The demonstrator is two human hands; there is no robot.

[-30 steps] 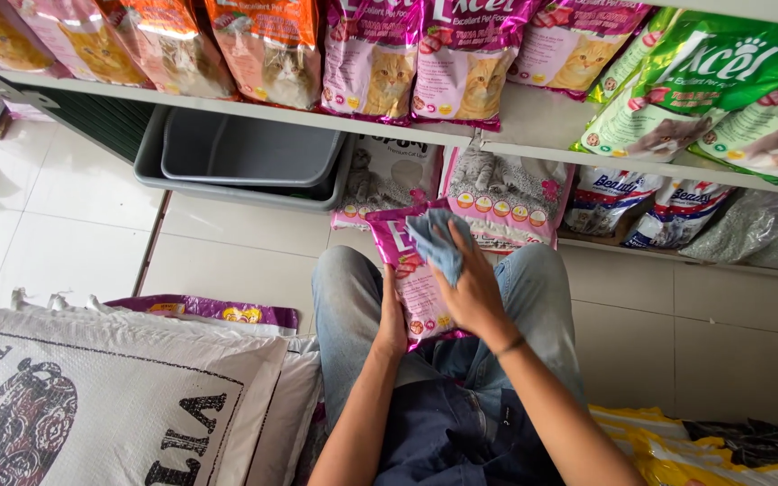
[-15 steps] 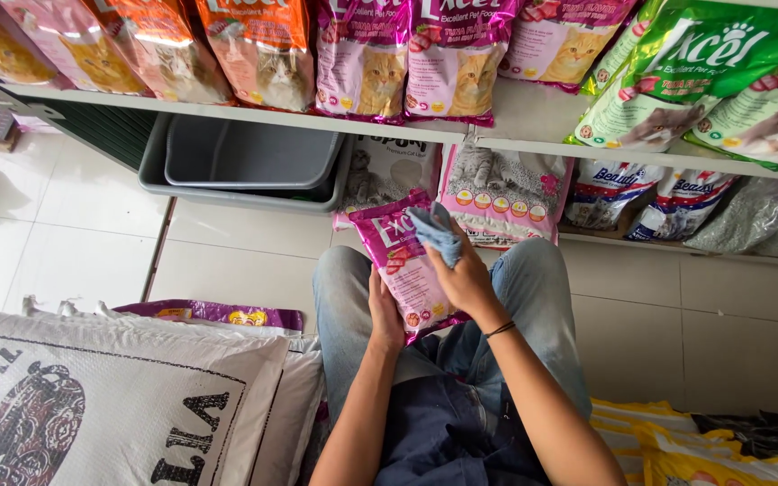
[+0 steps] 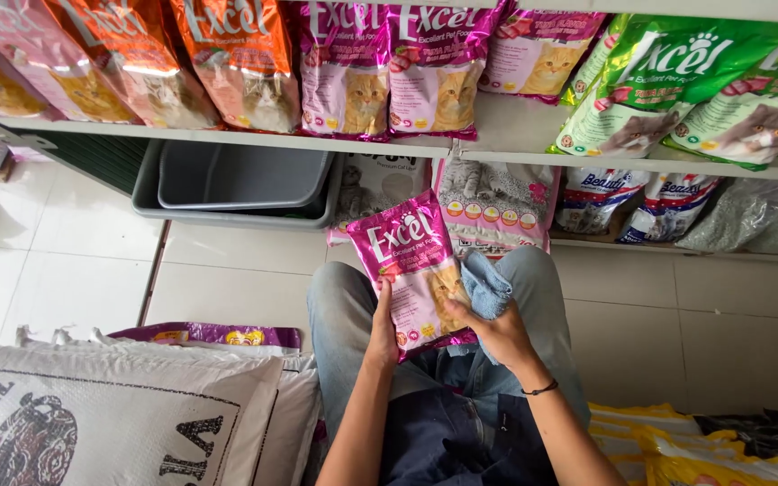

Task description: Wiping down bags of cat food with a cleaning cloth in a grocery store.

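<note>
Seated on the tiled floor (image 3: pixel 74 270) facing a white shelf (image 3: pixel 497 135), knees in blue jeans. Left hand (image 3: pixel 384 331) closed around the lower left edge of a small magenta pet food pouch (image 3: pixel 411 270), held upright and a little tilted over the lap. Right hand (image 3: pixel 497 328) clutching a folded blue cloth (image 3: pixel 486 286), pressed against the pouch's right side, thin dark band around that wrist. On the upper shelf board, a row of larger pet food bags: orange bags (image 3: pixel 227 58) at left, magenta bags (image 3: pixel 393 67) in the middle, green bags (image 3: pixel 668 85) at right. Beneath the board, stacked grey plastic tubs (image 3: pixel 236 180) at left, more bags lying beside them. Near the left knee, a big white woven sack (image 3: pixel 92 414) with dark print; by the right leg, yellow bags (image 3: pixel 677 450) lying flat
</note>
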